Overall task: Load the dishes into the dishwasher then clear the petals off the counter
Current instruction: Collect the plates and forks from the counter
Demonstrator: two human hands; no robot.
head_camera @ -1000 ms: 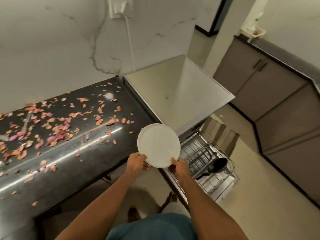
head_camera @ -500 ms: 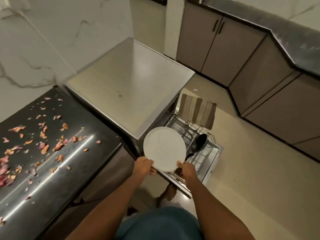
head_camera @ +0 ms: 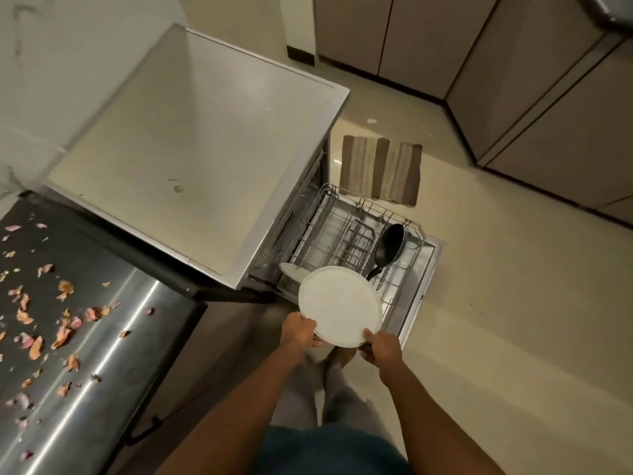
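Above the pulled-out lower rack [head_camera: 346, 234], both hands, left [head_camera: 298, 332] and right [head_camera: 383, 349], grip the white plate [head_camera: 339, 306] by its 6 o'clock rim, leaving the far edge free for slotting. Frying pan [head_camera: 389, 248] already racked at 1 o'clock; petals [head_camera: 65, 332] still on the table [head_camera: 113, 389].

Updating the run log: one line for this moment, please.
stage: loading | hands: left hand and right hand grip white plate over rack | rack: black pan | petals on counter

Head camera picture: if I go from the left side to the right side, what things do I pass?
Pink and orange petals on the dark shiny counter → grey dishwasher top → round white plate held by both hands → black frying pan in the wire rack → grey-brown cabinets.
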